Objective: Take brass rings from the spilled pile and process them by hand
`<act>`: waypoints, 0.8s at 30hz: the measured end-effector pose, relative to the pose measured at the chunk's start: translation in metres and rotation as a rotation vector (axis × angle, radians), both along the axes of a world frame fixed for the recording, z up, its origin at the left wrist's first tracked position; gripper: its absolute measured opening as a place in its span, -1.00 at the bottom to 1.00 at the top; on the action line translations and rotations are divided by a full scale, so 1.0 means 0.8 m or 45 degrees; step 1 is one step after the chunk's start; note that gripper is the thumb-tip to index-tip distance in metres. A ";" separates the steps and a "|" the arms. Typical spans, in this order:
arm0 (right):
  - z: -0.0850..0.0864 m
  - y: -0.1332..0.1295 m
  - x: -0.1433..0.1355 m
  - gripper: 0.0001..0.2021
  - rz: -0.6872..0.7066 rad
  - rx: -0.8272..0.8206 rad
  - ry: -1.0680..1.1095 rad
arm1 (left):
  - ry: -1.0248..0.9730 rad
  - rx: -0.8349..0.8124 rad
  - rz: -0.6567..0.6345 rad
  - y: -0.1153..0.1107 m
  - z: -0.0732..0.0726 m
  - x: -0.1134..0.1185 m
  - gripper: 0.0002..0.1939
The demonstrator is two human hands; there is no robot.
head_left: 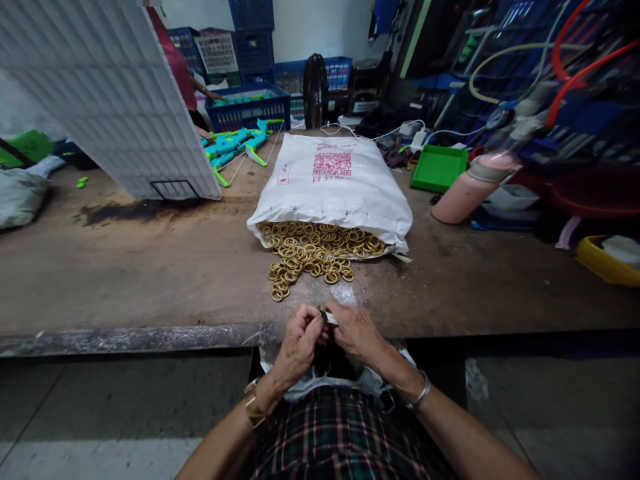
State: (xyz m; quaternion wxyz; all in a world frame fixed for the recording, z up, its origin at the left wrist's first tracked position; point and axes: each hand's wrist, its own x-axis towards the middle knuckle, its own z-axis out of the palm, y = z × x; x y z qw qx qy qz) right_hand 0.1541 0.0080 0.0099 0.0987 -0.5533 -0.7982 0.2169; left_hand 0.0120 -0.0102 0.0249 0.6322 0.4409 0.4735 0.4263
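Note:
My left hand [301, 339] and my right hand [357, 331] meet at the table's front edge, fingers closed and thumbs close together. Between my right thumb and fingers is a small flat black-and-white tool [329, 318], perhaps a blade; its exact kind is unclear. My left fingers pinch at its dark end. A speck of gold colour shows at those fingertips, but what they hold is mostly hidden. Just beyond my hands, gold-coloured rings [310, 257] spill from the open mouth of a white woven sack [335, 180] lying on its side.
The brown wooden table [150, 280] carries a leaning white ribbed panel [115, 100] at left. Behind it a person handles turquoise-and-green toy bows [235, 143] near a blue crate [250, 110]. A green tray [439, 168], a pink bottle [465, 193] and a yellow tray [607, 260] stand at right.

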 end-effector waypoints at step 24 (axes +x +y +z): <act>-0.005 0.068 0.006 -0.76 -0.421 0.208 -0.160 | -0.904 -0.594 0.098 0.003 -0.007 -0.018 -0.79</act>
